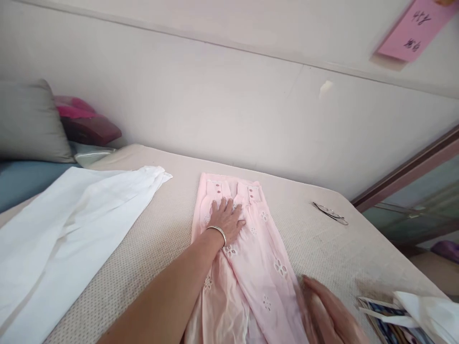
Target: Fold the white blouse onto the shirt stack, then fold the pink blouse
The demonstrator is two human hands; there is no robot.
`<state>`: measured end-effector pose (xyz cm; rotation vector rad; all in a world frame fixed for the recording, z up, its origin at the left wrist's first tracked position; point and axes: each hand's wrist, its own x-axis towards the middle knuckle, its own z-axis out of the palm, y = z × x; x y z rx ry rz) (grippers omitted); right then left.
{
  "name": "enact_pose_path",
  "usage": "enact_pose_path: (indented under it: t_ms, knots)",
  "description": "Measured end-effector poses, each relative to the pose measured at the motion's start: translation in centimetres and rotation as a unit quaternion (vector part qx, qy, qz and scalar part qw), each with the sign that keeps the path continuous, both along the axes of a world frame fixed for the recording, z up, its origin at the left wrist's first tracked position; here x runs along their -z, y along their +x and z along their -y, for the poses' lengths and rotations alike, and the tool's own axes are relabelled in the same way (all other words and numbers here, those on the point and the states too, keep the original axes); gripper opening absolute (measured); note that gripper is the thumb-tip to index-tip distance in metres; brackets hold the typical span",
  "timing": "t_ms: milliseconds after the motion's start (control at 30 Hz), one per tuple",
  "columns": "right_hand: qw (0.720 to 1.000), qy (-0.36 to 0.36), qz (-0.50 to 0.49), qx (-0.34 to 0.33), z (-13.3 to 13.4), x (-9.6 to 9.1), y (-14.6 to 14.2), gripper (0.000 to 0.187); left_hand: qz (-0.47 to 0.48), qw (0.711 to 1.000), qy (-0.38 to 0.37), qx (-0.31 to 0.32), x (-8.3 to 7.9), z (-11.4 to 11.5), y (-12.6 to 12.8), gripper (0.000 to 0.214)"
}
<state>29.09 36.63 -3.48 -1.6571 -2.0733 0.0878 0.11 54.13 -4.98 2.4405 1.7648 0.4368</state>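
A pale pink eyelet garment (263, 267) lies lengthwise on the bed, with cut-out flower patterns and two buttoned cuffs at its far end. My left hand (226, 220) rests flat on it just below the cuffs, fingers spread, a silver bangle at the wrist. Shiny, creased fabric shows along the near part of the garment. Beside its right edge, low in the view, is my right hand (328, 313). It is blurred and its fingertips are hidden, so I cannot tell whether it grips the fabric.
White folded clothing (82, 215) lies at left, near a grey cushion (30, 122). Glasses (330, 213) sit on the bed (161, 220) at right. A dark patterned item (392, 322) and white cloth (430, 313) are at lower right. Behind stands a white wall (215, 100).
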Motion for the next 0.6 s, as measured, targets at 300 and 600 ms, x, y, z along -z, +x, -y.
enact_pose_path:
  t_ms: [300, 600]
  knots:
    - [0.987, -0.039, 0.109, -0.108, -26.2, -6.6, -13.0, 0.041, 0.327, 0.94, 0.041, 0.083, -3.1, 1.1, 1.6, 0.031]
    - [0.983, -0.052, 0.158, -0.078, -37.9, -0.9, -19.6, 0.063, 0.804, 0.476, -0.317, -0.165, -3.6, -1.3, 1.3, 0.014]
